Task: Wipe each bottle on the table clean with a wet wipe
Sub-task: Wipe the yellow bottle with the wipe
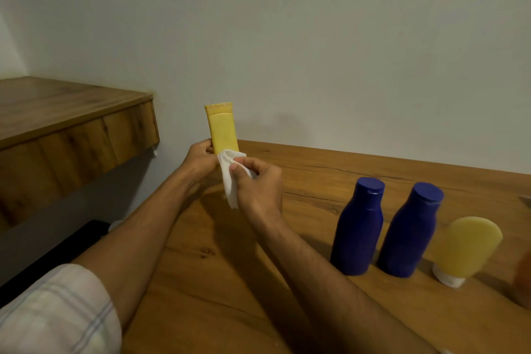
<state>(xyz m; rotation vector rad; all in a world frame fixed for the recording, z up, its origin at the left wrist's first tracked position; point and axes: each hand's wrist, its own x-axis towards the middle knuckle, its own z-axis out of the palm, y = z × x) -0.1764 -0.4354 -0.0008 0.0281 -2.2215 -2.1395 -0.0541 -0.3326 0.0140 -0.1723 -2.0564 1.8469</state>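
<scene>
My left hand (199, 158) grips the lower end of a yellow tube (222, 129), held upright above the wooden table (218, 267). My right hand (258, 184) presses a white wet wipe (230, 178) around the tube's bottom part, which the wipe hides. Two dark blue bottles (357, 227) (411, 231) stand side by side on the table to the right. Beside them a pale yellow tube (467, 247) stands on its white cap.
A wooden shelf (71, 123) juts out from the wall at the left, higher than the table. A white wall runs behind the table. A reddish-brown thing (523, 276) is cut off at the right edge. A dark surface (57, 256) lies below the table's left edge.
</scene>
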